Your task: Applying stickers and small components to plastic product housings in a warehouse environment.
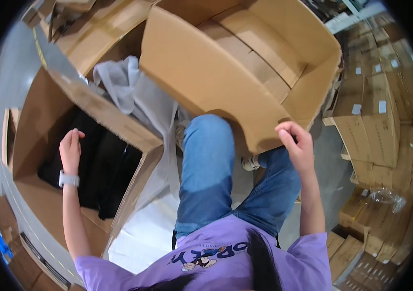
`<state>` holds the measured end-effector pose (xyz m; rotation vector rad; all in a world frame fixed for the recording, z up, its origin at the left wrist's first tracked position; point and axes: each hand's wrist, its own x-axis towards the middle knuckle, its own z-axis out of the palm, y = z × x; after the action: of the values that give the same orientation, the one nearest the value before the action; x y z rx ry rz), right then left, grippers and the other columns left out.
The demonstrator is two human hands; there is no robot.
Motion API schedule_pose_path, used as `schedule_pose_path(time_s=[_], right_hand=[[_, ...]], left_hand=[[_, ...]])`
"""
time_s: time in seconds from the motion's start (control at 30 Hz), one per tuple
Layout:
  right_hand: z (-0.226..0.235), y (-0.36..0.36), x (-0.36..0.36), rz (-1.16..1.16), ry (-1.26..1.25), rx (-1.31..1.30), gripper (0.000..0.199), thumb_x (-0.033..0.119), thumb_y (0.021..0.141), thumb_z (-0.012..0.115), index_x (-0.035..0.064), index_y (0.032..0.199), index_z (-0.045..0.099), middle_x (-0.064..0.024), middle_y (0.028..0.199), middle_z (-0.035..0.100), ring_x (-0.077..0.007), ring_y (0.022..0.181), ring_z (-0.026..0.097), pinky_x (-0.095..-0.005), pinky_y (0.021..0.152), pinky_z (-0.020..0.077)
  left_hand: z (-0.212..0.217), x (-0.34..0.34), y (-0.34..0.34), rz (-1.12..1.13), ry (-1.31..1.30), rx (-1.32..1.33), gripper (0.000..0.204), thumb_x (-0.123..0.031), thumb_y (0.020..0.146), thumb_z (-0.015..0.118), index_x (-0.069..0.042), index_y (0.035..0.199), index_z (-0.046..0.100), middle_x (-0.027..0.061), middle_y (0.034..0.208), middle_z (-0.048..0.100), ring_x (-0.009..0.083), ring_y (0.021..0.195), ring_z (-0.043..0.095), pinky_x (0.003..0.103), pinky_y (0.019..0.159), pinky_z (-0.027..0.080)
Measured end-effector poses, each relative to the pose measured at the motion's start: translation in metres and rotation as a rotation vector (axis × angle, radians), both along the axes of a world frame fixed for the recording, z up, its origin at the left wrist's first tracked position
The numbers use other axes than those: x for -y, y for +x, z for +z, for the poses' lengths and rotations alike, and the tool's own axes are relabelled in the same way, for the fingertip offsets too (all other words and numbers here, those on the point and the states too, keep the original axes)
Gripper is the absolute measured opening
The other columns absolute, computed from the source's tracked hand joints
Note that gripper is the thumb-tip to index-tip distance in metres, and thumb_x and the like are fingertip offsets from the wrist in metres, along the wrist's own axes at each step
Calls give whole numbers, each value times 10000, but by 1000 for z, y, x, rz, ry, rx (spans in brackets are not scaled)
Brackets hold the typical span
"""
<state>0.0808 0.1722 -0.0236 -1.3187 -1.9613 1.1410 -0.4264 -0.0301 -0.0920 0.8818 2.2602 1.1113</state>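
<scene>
My left hand [71, 149], a pale watch on its wrist, is over an open cardboard box [36, 145] at the left. Its fingers are bent together, and nothing shows in them. Folded black items [97, 169], perhaps fabric, lie inside that box. My right hand [297, 148] is closed, with thumb and fingers curled at the near right corner of a large cardboard box [206, 63]. Whether it grips the cardboard there is hidden. The inside of this large box shows only bare cardboard, and its near wall is by my knee. Grey sheeting [133, 92] bunches between the two boxes.
Stacked closed cartons [366, 116] with white labels line the right side. Clear plastic wrap [388, 199] lies on lower cartons there. White sheeting [143, 233] spreads beside my left leg. More cardboard [114, 29] stands at the far left, beyond the box of black items.
</scene>
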Motion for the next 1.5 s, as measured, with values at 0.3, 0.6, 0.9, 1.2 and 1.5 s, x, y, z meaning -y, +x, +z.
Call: schedule_pose_path(time_s=[0.3, 0.6, 0.9, 1.2, 1.5], right_hand=[[-54, -45, -186, 550, -26, 589, 401, 365, 867, 536, -9, 977, 629, -161, 785, 640, -259, 699, 600, -349, 644, 468], [-112, -74, -184, 778, -37, 457, 407, 382, 809, 577, -10, 829, 684, -173, 700, 644, -267, 692, 630, -347, 681, 494], [-2, -33, -174, 666, -195, -49, 394, 270, 870, 571, 41, 577, 441, 85, 568, 333, -34, 559, 304, -256, 475, 252], [140, -54, -88, 30, 157, -558, 381, 270, 869, 587, 17, 588, 538, 61, 534, 450, -24, 506, 398, -238, 461, 321], [163, -39, 14, 218, 368, -421, 201, 183, 884, 539, -13, 865, 579, -16, 665, 558, -54, 621, 474, -232, 553, 379]], left_hand=[[92, -128, 259, -706, 260, -250, 73, -62, 784, 624, -15, 732, 605, 101, 602, 564, 194, 470, 531, 281, 447, 412], [18, -167, 345, -951, 549, -329, 104, -71, 750, 661, -51, 683, 584, 71, 565, 530, 230, 470, 533, 322, 403, 396], [45, -158, 349, -748, 299, -179, 309, -234, 738, 726, -41, 952, 613, 63, 536, 504, 179, 439, 528, 290, 418, 403], [113, -114, 398, -433, 599, -606, 901, -575, 609, 755, 59, 1188, 481, 66, 589, 550, 196, 485, 565, 274, 451, 432], [157, -32, 362, 103, 1070, 465, 173, -175, 741, 584, -3, 759, 569, 19, 668, 537, 115, 606, 510, 269, 571, 409]])
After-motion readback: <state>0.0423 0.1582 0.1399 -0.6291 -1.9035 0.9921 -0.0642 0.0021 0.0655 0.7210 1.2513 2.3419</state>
